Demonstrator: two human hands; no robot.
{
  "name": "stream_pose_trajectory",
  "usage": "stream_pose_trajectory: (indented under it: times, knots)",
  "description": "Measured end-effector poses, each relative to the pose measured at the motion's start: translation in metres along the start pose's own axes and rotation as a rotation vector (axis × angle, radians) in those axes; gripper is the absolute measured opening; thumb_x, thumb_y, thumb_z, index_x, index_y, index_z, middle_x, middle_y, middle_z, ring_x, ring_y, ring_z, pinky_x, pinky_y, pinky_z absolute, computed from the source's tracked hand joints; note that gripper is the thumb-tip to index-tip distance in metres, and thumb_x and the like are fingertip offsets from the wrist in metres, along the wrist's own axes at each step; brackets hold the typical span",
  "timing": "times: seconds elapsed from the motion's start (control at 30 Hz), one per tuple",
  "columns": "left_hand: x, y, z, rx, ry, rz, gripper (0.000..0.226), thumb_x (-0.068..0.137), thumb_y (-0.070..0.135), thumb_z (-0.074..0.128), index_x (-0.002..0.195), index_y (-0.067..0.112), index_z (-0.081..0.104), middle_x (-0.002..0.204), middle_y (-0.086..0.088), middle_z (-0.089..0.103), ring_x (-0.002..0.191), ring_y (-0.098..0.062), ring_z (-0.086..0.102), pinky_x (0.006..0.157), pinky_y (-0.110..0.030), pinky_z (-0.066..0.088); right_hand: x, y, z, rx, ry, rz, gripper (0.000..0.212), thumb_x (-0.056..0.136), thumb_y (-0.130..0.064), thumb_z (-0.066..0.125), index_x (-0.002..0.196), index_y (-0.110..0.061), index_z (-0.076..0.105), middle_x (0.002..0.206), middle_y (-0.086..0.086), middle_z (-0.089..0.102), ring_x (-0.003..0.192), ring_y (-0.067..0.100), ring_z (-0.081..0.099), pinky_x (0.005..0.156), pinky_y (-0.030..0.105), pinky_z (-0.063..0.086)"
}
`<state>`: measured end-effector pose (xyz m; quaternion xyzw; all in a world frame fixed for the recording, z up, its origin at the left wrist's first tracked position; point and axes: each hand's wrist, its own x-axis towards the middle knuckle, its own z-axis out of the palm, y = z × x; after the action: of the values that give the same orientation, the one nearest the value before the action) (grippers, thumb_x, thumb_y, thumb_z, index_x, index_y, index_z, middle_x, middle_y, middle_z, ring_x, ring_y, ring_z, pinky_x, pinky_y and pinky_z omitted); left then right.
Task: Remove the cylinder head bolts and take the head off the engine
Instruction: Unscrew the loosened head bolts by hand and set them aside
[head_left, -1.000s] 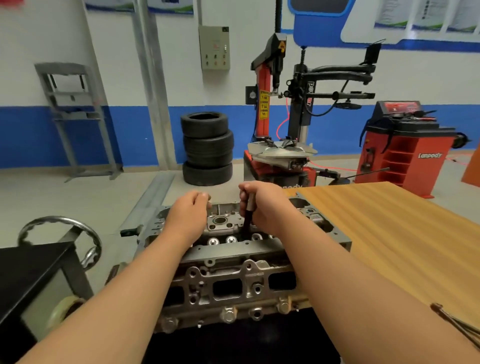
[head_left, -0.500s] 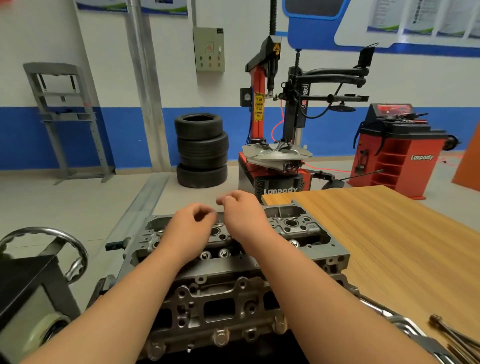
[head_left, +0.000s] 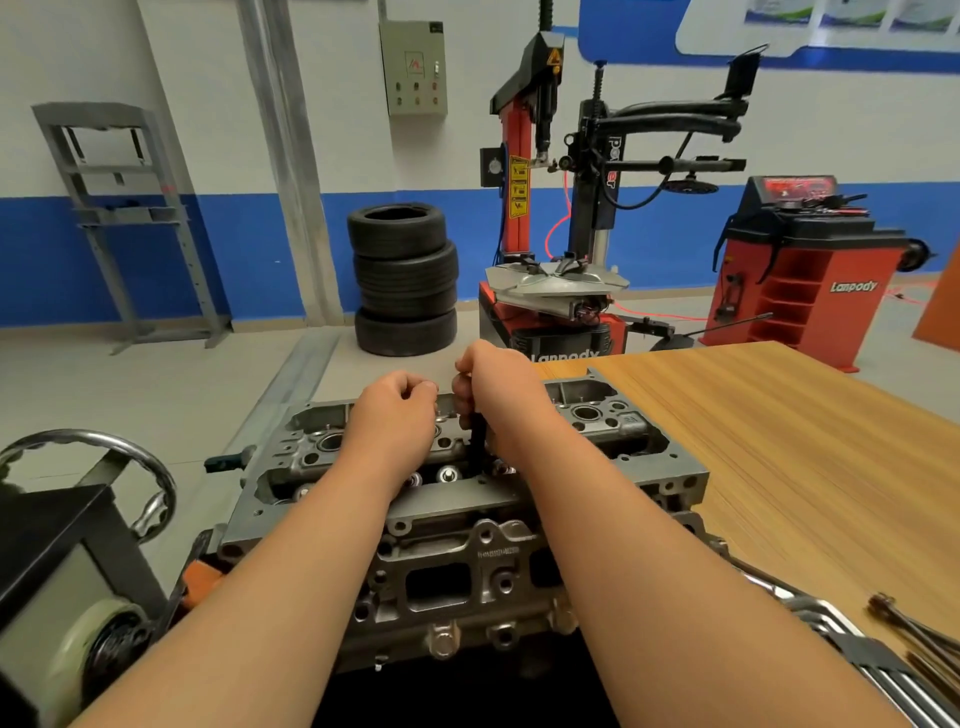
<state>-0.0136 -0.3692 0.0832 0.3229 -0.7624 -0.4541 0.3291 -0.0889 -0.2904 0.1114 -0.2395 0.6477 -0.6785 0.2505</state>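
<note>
Over the cylinder head (head_left: 467, 561), right hand (head_left: 501, 397) around an upright dark bolt (head_left: 477, 444), left hand (head_left: 395, 413) beside

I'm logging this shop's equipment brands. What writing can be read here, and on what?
"Lanpody": red wheel balancer.
"Lanpody": tyre changer base.
Too small or blurred to read: column lettering, yellow stickers, the code cast on the cylinder head, wall posters.
</note>
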Motion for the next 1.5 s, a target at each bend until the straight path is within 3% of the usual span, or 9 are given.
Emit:
stream_pose_trajectory:
  times: [0.17,0.3,0.47,0.63,0.73,0.93,1.07,1.17,1.5]
  knots:
    - [0.000,-0.001,-0.002,0.001,-0.011,0.024,0.021,0.097,0.027,0.047,0.084,0.028,0.064,0.079,0.003,0.066,0.067,-0.010,0.055,0.055,-0.027,0.039,-0.003,-0.007,-0.001,-0.174,-0.243,-0.032,0.010,0.080,-0.014,0.046,0.073,-0.010,0.052,0.051,0.002,0.049,0.054,0.019,0.045,0.064,0.038,0.038]
    - [-0.002,-0.002,-0.004,-0.042,-0.014,0.019,0.019,0.096,0.026,0.050,0.083,0.027,0.063,0.074,0.005,0.064,0.061,-0.007,0.052,0.051,-0.023,0.037,-0.002,-0.022,-0.014,-1.036,-0.270,-0.307,0.021,0.095,-0.026,0.038,0.087,-0.013,0.053,0.084,0.008,0.056,0.077,0.023,0.052,0.066,0.037,0.040]
    - [-0.002,-0.001,-0.003,-0.034,-0.029,0.016,0.017,0.095,0.023,0.050,0.085,0.027,0.064,0.078,0.006,0.065,0.066,-0.008,0.055,0.054,-0.024,0.037,-0.005,-0.040,-0.024,-1.606,-0.218,-0.483,0.037,0.096,-0.053,0.041,0.085,-0.019,0.050,0.073,-0.001,0.050,0.062,0.011,0.045,0.049,0.029,0.031]
    - [-0.006,0.000,-0.004,-0.040,-0.045,-0.001,0.018,0.094,0.021,0.050,0.089,0.029,0.066,0.088,0.005,0.069,0.083,-0.011,0.062,0.058,-0.022,0.040,-0.008,-0.043,-0.014,-1.648,-0.198,-0.558,0.043,0.093,-0.053,0.050,0.066,-0.019,0.050,0.065,0.000,0.052,0.057,0.015,0.048,0.050,0.028,0.039]
    - [-0.009,0.003,-0.007,-0.043,-0.135,0.017,0.018,0.094,0.020,0.052,0.091,0.031,0.067,0.090,0.008,0.070,0.085,-0.008,0.062,0.062,-0.021,0.042,-0.010,-0.049,-0.018,-1.613,-0.333,-0.475,0.032,0.096,-0.042,0.051,0.093,-0.013,0.064,0.082,0.005,0.063,0.072,0.020,0.058,0.061,0.031,0.045]
    - [-0.012,0.005,-0.013,0.065,-0.382,0.144,0.017,0.086,0.013,0.056,0.083,0.024,0.068,0.057,0.017,0.059,0.050,0.003,0.049,0.054,-0.017,0.041,-0.019,-0.058,-0.029,-1.413,-0.545,-0.465,0.021,0.091,-0.012,0.053,0.102,-0.025,0.066,0.107,-0.001,0.061,0.098,0.018,0.056,0.086,0.036,0.049]
    - [-0.012,0.004,-0.013,0.118,-0.460,0.148,0.021,0.092,0.019,0.056,0.091,0.033,0.072,0.086,0.017,0.072,0.087,-0.001,0.064,0.083,-0.027,0.048,-0.013,-0.047,-0.025,-1.343,-0.300,-0.444,0.029,0.095,-0.045,0.049,0.107,-0.019,0.056,0.098,-0.001,0.061,0.087,0.018,0.058,0.071,0.034,0.048]
    - [-0.014,0.002,-0.012,0.102,-0.441,0.128,0.023,0.092,0.021,0.058,0.083,0.037,0.072,0.090,0.016,0.074,0.094,-0.004,0.066,0.092,-0.030,0.048,-0.006,-0.048,-0.019,-1.665,-0.117,-0.483,0.049,0.092,-0.061,0.042,0.074,-0.016,0.053,0.071,0.001,0.053,0.061,0.016,0.050,0.049,0.029,0.035]
    - [-0.016,0.002,-0.010,0.232,-0.392,0.172,0.003,0.088,0.033,0.065,0.089,0.034,0.068,0.087,0.015,0.071,0.086,-0.003,0.064,0.074,-0.021,0.047,-0.020,-0.072,-0.020,-1.460,-0.524,-0.451,0.024,0.090,-0.012,0.054,0.109,-0.020,0.066,0.106,-0.002,0.063,0.093,0.018,0.059,0.073,0.025,0.048]
